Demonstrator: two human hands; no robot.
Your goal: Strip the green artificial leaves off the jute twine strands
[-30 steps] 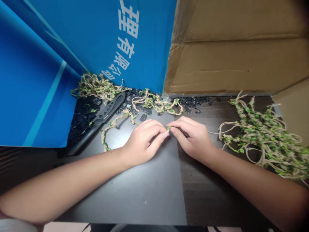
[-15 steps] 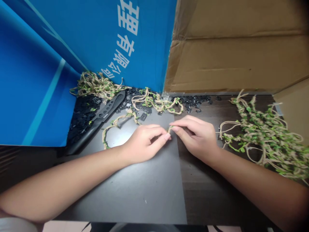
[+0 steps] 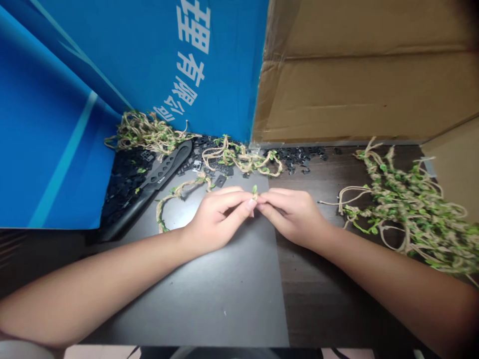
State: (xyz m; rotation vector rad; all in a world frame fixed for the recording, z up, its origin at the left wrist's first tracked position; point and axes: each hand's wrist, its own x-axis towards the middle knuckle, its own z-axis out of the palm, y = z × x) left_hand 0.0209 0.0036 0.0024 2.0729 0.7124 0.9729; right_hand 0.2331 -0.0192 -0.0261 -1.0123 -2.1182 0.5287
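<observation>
A blue panel point(image 3: 232, 89) and a brown cardboard panel point(image 3: 355, 99) stand at the back of a dark wooden table point(image 3: 322, 304). White Chinese characters point(image 3: 190, 70) run down the blue panel at a slant, reading 理有限公司. A grey sheet point(image 3: 194, 299) covers the middle of the tabletop. On the right lies a big heap of leafy string point(image 3: 411, 209), tan twine tangled with green leaves. The left hand point(image 3: 220, 214) and right hand point(image 3: 294, 214) meet over the sheet, their fingertips touching or nearly so. A black tool point(image 3: 164, 172) with holes in its handle rests aslant on the left; its small white marking is too small to read. Behind it sits a bundle of twine point(image 3: 142, 132), and a looser strand point(image 3: 243, 162) lies along the foot of the panels. A looped strand point(image 3: 179, 188) curves on the sheet beside the left hand. Smallest of these is the visible bit of leafy cord point(image 3: 255, 194), tan with one bright green leaf pointing up. It sits between the two hands, pinched by the left thumb and fingers; the right fingertips close on it from the other side, covering most of it. Black scraps point(image 3: 295, 158) are scattered at the back.
</observation>
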